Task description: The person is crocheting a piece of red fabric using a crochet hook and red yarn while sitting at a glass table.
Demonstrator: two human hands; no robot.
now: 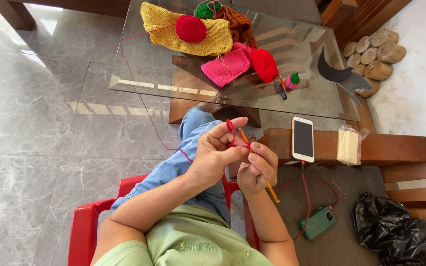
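From my remote seat I log the widest thing first: a grey marble floor (35,123) fills the left half of the view. On it stands a glass table (301,54) with a wooden base. At its far end lies a yellow knitted piece (161,24) with a red yarn ball (191,28) on top; beside these, a brown knitted piece (237,22), a pink knitted piece (225,68), a second red piece (265,65) and a small pink-and-green piece (293,80).

Nearer me, the person sits in a red plastic chair (85,226), legs in blue jeans (173,165). To the right runs a wooden bench (395,148) — on its arm a phone (302,139) lies screen up, with a clear packet (348,146) just beside it. On the bench seat lie a black plastic bag (395,231) and a green power bank (317,221) with a red cable.

The left hand (215,152) is curled closed, thumb and fingers pinching the red yarn (231,135), which loops over the raised forefinger. A strand trails from it across the floor up to the table.

The right hand (258,167) is closed round an orange crochet hook (271,189), its tip meeting the yarn at the left fingertips — hands touching, above the knees.
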